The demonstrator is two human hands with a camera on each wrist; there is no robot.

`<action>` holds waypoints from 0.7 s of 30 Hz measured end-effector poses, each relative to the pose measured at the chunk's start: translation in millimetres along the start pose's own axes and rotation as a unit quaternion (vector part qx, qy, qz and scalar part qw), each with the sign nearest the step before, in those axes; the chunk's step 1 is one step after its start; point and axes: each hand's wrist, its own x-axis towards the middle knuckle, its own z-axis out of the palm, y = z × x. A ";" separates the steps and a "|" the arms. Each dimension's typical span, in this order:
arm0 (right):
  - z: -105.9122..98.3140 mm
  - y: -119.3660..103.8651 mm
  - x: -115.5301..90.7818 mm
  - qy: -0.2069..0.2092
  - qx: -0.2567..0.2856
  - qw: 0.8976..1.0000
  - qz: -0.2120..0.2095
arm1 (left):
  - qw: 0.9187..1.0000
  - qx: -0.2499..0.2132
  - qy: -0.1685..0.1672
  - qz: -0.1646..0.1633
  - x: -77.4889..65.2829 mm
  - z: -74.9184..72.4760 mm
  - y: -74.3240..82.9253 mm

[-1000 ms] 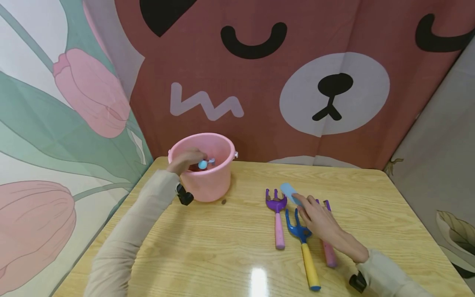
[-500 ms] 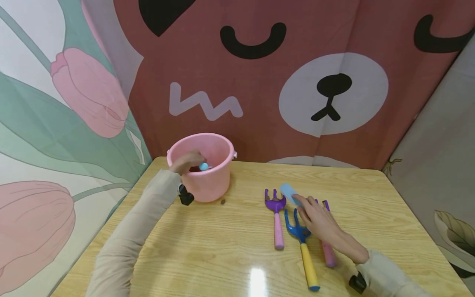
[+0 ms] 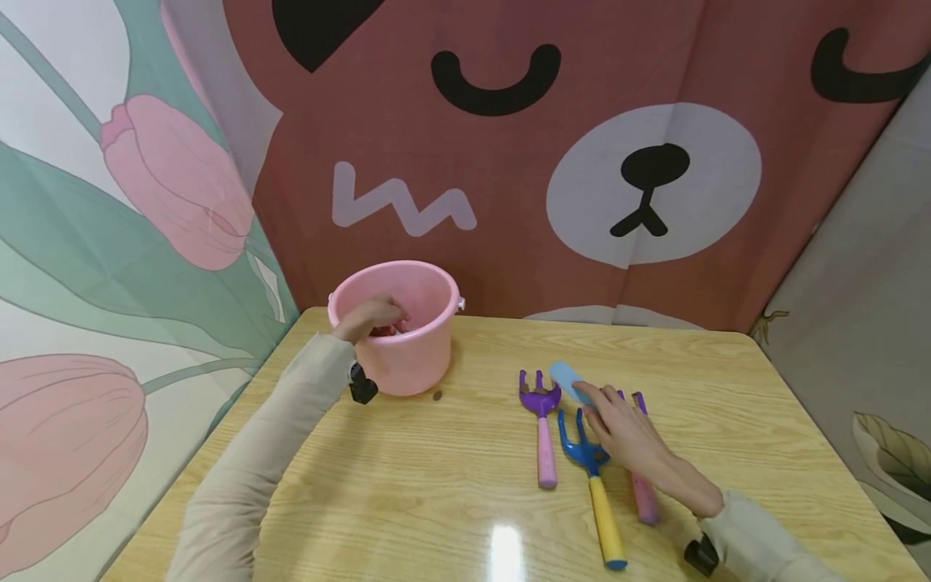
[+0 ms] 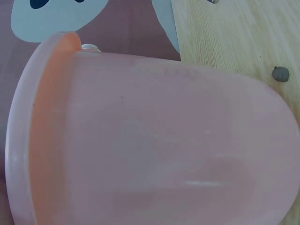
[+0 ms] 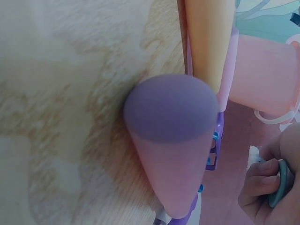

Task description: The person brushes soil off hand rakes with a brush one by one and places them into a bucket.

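Observation:
My left hand (image 3: 369, 317) reaches over the near rim into a pink bucket (image 3: 407, 364), its fingers bent downward. Small reddish and whitish bits show below the fingertips; whether they grip anything is hidden. In the left wrist view, the bucket wall (image 4: 150, 131) fills most of the picture. My right hand (image 3: 631, 432) pinches a light blue, round-ended piece (image 3: 563, 376) above the hand tools; in the right wrist view, bent fingers hold this teal-looking piece (image 5: 280, 185). Under the hand lies a pink-handled toy fork (image 3: 644, 497), partly covered, with purple prongs.
Left of my right hand lie a purple toy fork with pink handle (image 3: 540, 400) and a blue one with yellow handle (image 3: 605, 521). A small dark lump (image 3: 437, 395) sits by the bucket on the wooden table (image 3: 407, 501). A bear-print cloth (image 3: 509, 178) hangs behind.
A small light blue object seen at the left fingertips inside the bucket has sunk from sight, and those fingers have shifted slightly. The right hand has stayed still.

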 end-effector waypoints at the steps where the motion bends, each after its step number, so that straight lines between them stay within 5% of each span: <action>1: -0.1 -0.1 0.1 0.001 0.000 1.000 0.000 | 1.000 0.000 0.000 -0.006 -0.3 0.4 0.5; 9: -0.6 -0.7 0.5 -0.002 -0.001 1.000 0.002 | 1.000 0.009 0.001 -0.005 -1.7 0.6 0.0; 15: -1.4 -1.5 0.5 -0.005 0.003 1.000 0.005 | 0.999 -0.037 -0.003 -0.003 -3.1 -1.0 0.9; 21: -3.8 -1.5 0.8 -0.007 0.007 1.000 0.006 | 0.999 -0.044 0.008 0.027 -7.9 -3.2 3.5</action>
